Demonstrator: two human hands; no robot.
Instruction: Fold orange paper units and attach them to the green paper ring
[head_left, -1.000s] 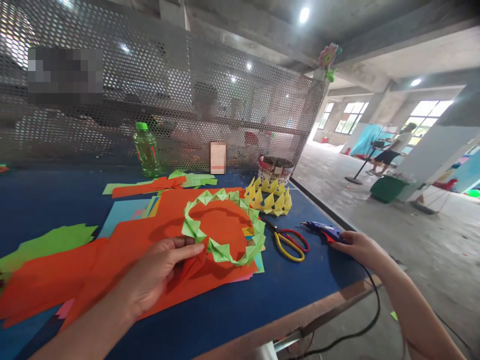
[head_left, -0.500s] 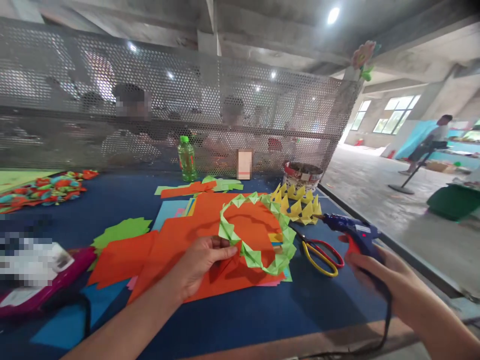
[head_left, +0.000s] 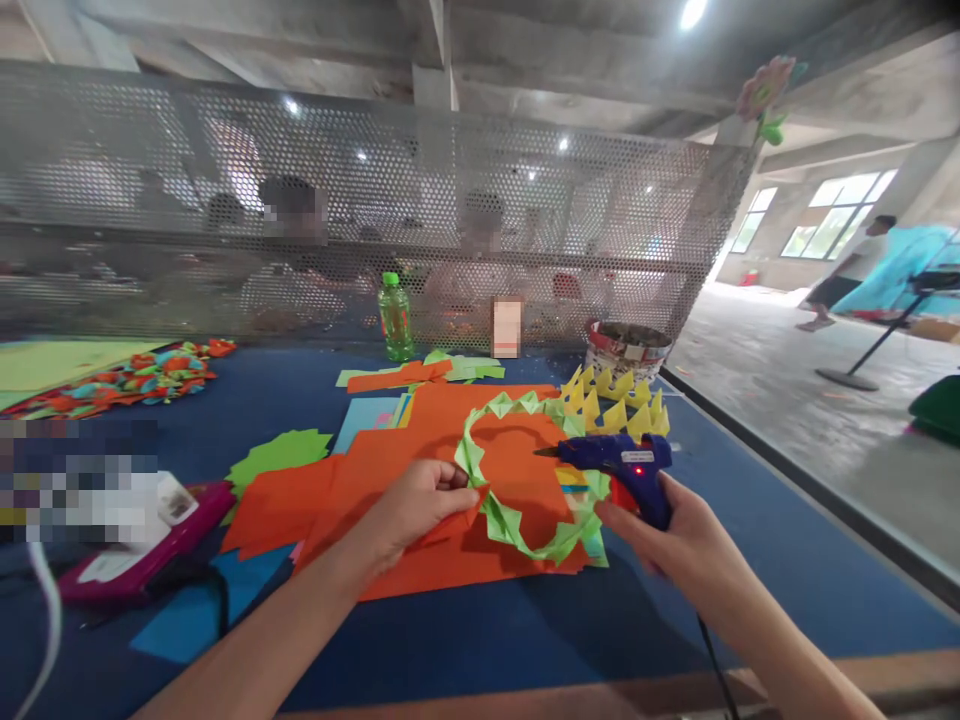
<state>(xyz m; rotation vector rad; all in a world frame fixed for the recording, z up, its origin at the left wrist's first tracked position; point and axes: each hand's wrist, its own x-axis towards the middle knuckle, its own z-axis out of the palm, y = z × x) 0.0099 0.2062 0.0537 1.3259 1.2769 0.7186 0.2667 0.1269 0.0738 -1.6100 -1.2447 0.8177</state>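
My left hand [head_left: 416, 510] pinches the near-left end of a green folded-paper ring [head_left: 525, 470], along with a fold of orange paper [head_left: 390, 470] under it. The ring lies on the orange sheets in the middle of the blue table [head_left: 465, 630]. My right hand [head_left: 675, 540] is closed round the handle of a blue hot-glue gun [head_left: 619, 458]. The gun is lifted off the table, its nozzle pointing left over the ring, a red light lit on its side. Its black cord [head_left: 716, 665] runs down past my right wrist.
A yellow paper crown [head_left: 619, 405] and a round tin [head_left: 626, 350] stand behind the ring. A green bottle [head_left: 395, 318] is by the perforated metal screen [head_left: 360, 210], with people seated beyond it. Colourful paper pieces [head_left: 120, 375] and a magenta object [head_left: 142, 555] lie at left.
My right hand picked the glue gun up from the table's right edge and carried it left over the ring. My left hand kept its pinch. The camera turned left.
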